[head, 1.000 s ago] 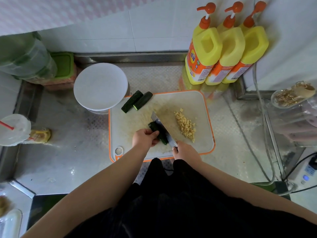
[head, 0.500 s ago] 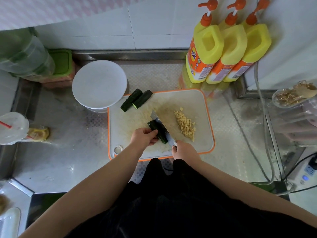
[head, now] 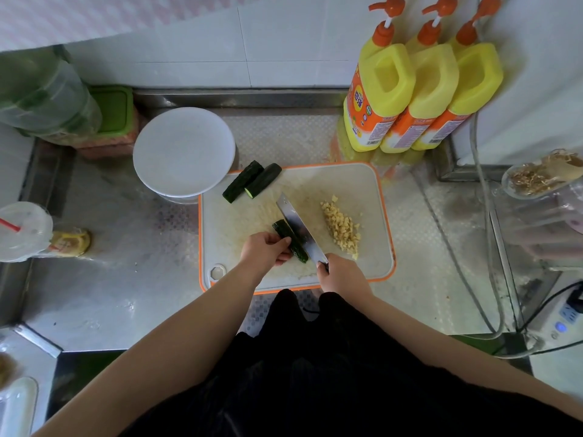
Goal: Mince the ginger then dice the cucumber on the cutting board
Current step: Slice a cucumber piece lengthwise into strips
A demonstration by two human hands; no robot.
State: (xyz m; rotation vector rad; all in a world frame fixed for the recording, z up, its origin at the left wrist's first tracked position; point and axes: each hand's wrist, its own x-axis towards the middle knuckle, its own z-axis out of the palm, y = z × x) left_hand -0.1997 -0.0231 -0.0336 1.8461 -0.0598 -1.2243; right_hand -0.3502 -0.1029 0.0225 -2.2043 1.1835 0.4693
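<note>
A white cutting board [head: 362, 184] with an orange rim lies on the steel counter. A pile of minced ginger [head: 341, 228] sits on its right half. My left hand [head: 264, 251] grips a dark green cucumber piece [head: 291, 241] near the board's front. My right hand [head: 340, 275] grips the handle of a cleaver [head: 298, 227], whose blade lies lengthwise along the right side of that piece. Two more cucumber pieces [head: 250, 182] lie side by side at the board's far left corner.
A white round lid [head: 184, 152] on a container stands just left of the board's far edge. Three yellow pump bottles [head: 419, 89] stand behind the board. A plastic cup with a straw [head: 23, 231] sits at the left, a glass jar [head: 542, 178] and cables at the right.
Both hands, the cleaver and the held cucumber piece stay in nearly the same place on the board; only the view has shifted slightly.
</note>
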